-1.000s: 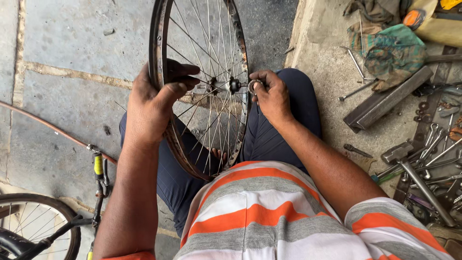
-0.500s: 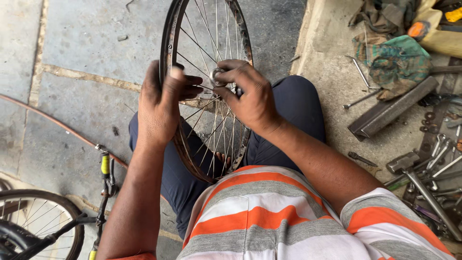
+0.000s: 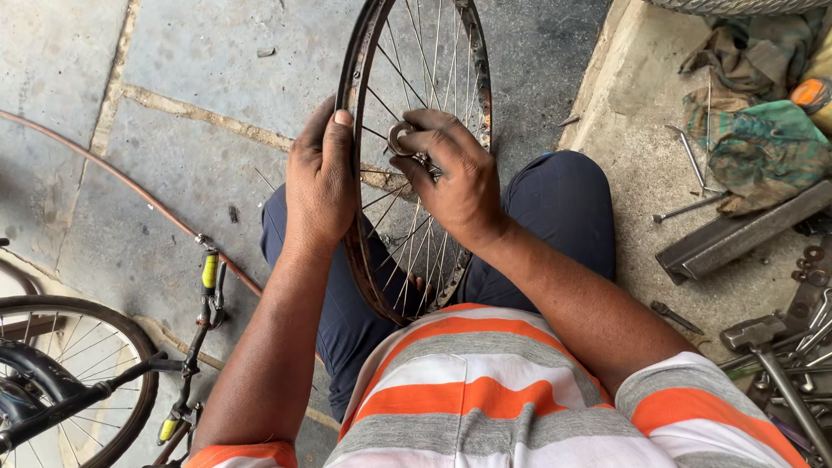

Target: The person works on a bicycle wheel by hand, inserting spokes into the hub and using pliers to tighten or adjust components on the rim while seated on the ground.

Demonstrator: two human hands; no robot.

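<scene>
A rusty spoked bicycle wheel (image 3: 472, 65) stands upright between my knees, its lower rim resting against my dark trousers. My left hand (image 3: 319, 178) grips the rim on its left side, fingers curled over the edge. My right hand (image 3: 451, 173) reaches across the spokes to the middle of the wheel and pinches a small metal ring (image 3: 400, 137) at the hub, which my fingers mostly hide.
A raised concrete ledge (image 3: 641, 173) on the right holds rags (image 3: 763, 147), a metal bar (image 3: 737, 234), a hammer (image 3: 763, 342), spanners and loose nuts. At the lower left stands part of a bicycle with a tyred wheel (image 3: 78, 373), and a thin copper-coloured tube (image 3: 130, 186) crosses the stone floor.
My right hand moved from the right side of the hub across to the front of the wheel and now holds the ring at its middle. My left hand shifted along the rim.
</scene>
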